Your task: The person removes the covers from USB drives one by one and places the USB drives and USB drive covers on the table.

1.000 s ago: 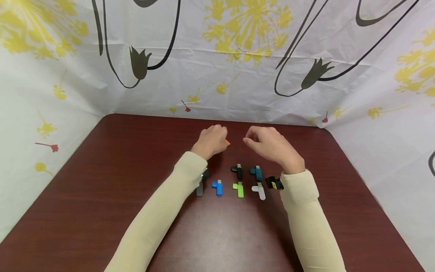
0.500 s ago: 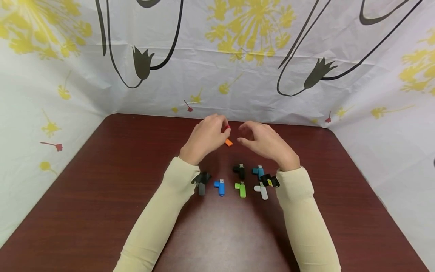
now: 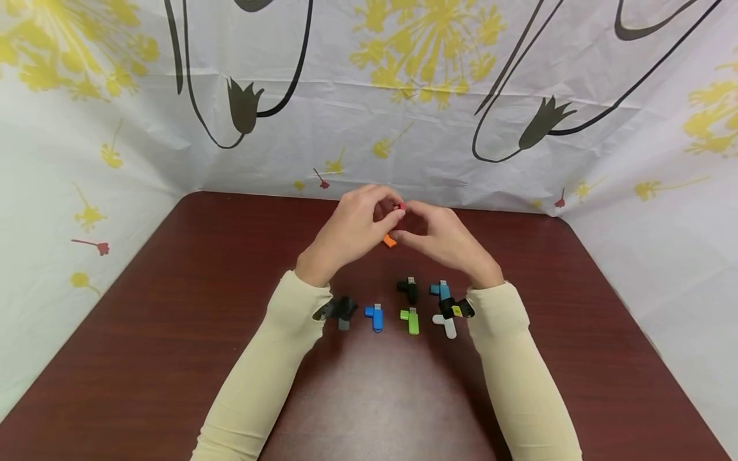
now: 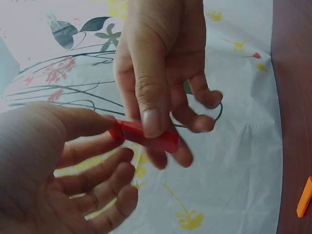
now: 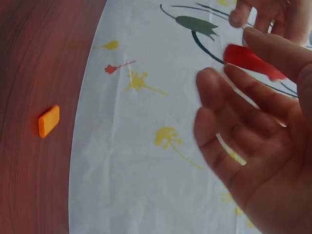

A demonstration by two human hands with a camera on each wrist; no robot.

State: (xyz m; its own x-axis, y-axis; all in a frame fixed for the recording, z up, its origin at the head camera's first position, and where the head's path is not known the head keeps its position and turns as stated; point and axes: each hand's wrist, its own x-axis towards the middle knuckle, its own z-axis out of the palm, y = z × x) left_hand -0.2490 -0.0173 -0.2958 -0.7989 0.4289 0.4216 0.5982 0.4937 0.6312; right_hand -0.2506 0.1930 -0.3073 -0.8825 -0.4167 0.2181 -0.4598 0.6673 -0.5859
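Note:
A small red stick, shaped like a capped USB flash drive [image 4: 146,139], is raised above the far part of the table between both hands. My left hand [image 3: 357,221] pinches one end of it between thumb and index finger, the other fingers spread below. At the longer part, my right hand [image 3: 452,240] holds it with the thumb laid on top and fingers beneath, as the left wrist view shows. In the head view the hands mostly hide it. Just below them on the table lies an orange flash drive [image 3: 389,241], partly covered by the hands.
Nearer me on the dark red table [image 3: 144,320] lie uncapped drives with caps beside them: black [image 3: 412,291], teal [image 3: 444,291], blue [image 3: 377,319], lime green [image 3: 413,322] and white [image 3: 450,328]. A grey one [image 3: 344,324] is partly hidden by the left wrist camera. Patterned cloth [image 3: 346,128] surrounds the table.
My left hand has lifted the red flash drive off the far table and brought it right. The right hand has moved slightly left and taken hold of its other end.

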